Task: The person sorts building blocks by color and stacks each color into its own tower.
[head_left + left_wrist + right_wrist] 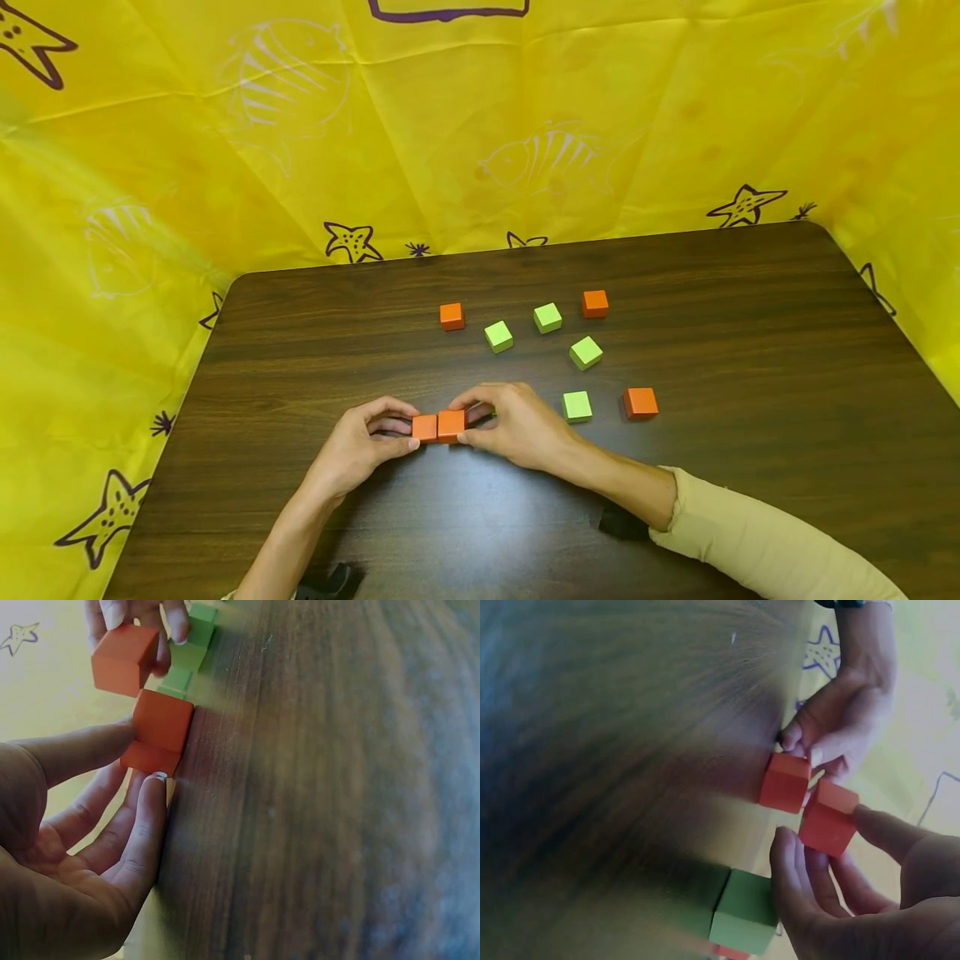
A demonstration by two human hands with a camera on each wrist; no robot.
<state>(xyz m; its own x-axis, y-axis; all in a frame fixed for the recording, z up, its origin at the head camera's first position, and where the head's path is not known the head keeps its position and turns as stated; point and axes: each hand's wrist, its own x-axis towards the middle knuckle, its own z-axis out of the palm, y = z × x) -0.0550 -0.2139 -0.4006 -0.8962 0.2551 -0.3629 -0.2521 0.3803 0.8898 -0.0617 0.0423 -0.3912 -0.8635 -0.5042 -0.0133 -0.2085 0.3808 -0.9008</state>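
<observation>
My left hand (358, 446) pinches an orange cube (424, 428) between thumb and fingers, low at the tabletop. Right beside it, my right hand (517, 429) grips a second orange cube (452, 423) by its right side. In the left wrist view, this second cube (124, 660) sits higher than the cube in my left hand (161, 724). Their near corners almost meet in the right wrist view. A green cube (744, 911) is on the table near my right fingers, mostly hidden behind them in the head view.
On the dark wooden table (322, 350), several green cubes, such as one to the right (577, 406), lie beyond my hands. Loose orange cubes stand at the right (641, 403), far right (595, 303) and far middle (452, 316). A yellow patterned cloth (450, 125) hangs behind the table.
</observation>
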